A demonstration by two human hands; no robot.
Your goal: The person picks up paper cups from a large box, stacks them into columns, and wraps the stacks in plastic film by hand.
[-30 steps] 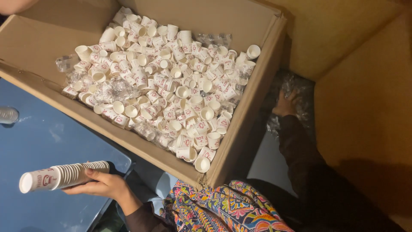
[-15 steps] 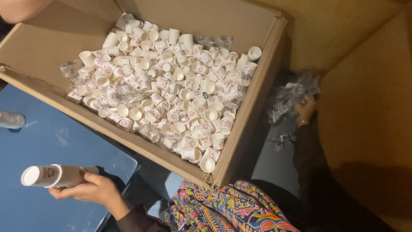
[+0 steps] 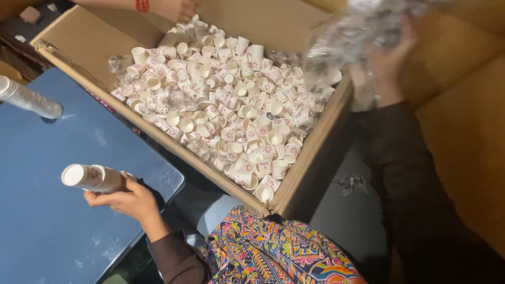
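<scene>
My left hand point(image 3: 128, 199) grips a stack of small white paper cups point(image 3: 90, 177), held sideways over the blue table point(image 3: 47, 221). My right hand point(image 3: 388, 66) is raised at the right edge of the big cardboard box point(image 3: 73, 47) and clutches a crumpled clear plastic wrapper point(image 3: 351, 37), blurred by motion. The box is full of loose white paper cups with red print point(image 3: 231, 105), mixed with bits of clear plastic.
Another person's hand point(image 3: 173, 8) with a red wristband reaches into the box's far side. A wrapped stack of cups point(image 3: 29, 98) lies on the blue table at left. A scrap of plastic point(image 3: 353, 182) lies on the dark floor. Brown cardboard walls stand at right.
My right hand has risen from the floor beside the box to the box's right edge, bringing the plastic wrapper up. My left hand holds the cup stack in much the same place.
</scene>
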